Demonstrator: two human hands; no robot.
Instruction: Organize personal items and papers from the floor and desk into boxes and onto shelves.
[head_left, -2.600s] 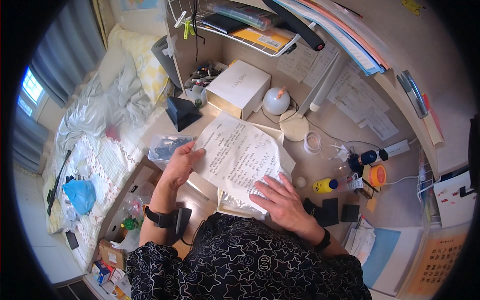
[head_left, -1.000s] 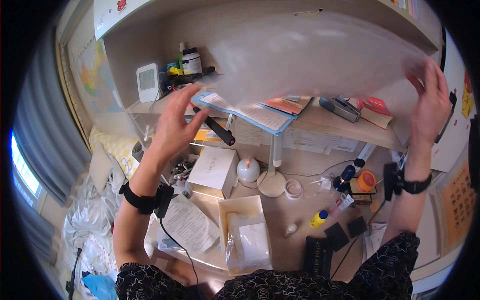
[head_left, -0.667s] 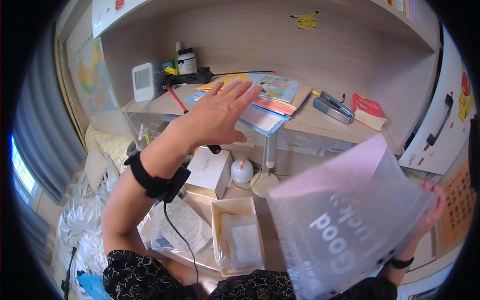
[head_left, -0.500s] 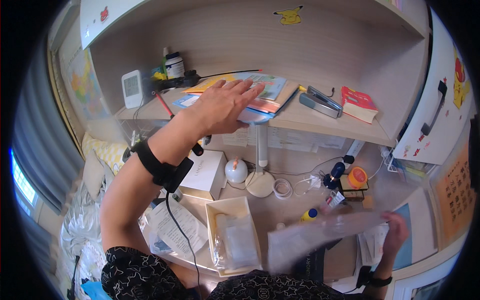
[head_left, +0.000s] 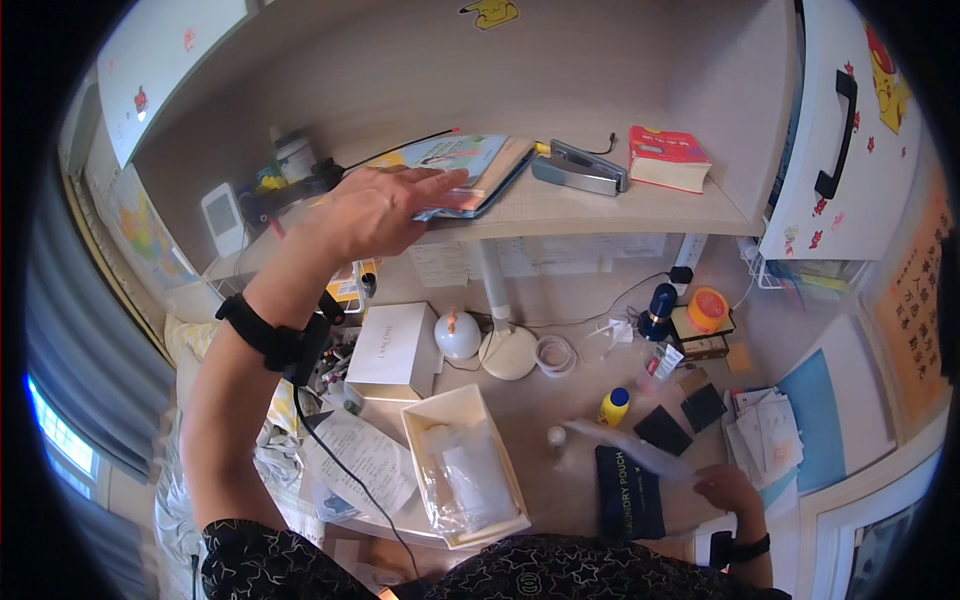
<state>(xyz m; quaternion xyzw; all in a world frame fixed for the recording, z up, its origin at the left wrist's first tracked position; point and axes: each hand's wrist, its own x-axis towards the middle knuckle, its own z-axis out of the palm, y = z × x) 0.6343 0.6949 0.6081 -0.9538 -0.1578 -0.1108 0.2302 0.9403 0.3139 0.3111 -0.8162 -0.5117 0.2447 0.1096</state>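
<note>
My left hand [head_left: 380,210] lies with outstretched fingers on a stack of booklets [head_left: 465,155] at the shelf's front edge. The stack includes a blue-edged folder, and the thumb side is partly hidden. At the lower right, my right hand [head_left: 730,490] is closed on one end of a thin, translucent whitish sheet [head_left: 640,450], blurred by motion; whether it is paper or plastic is unclear. The sheet hangs over a dark pouch [head_left: 630,495] and near a yellow bottle with a blue cap [head_left: 614,406].
A cream bin [head_left: 412,425] with clear plastic packets stands at the desk's front, beside a printed paper [head_left: 365,460]. Behind are a white box [head_left: 390,345] and a lamp base [head_left: 508,352]. A stapler [head_left: 580,168] and red book [head_left: 668,155] sit on the shelf.
The view has shifted, so the shelf sits further left and higher. My right hand has moved lower and left, turning the sheet narrower. My left hand stays on the booklets.
</note>
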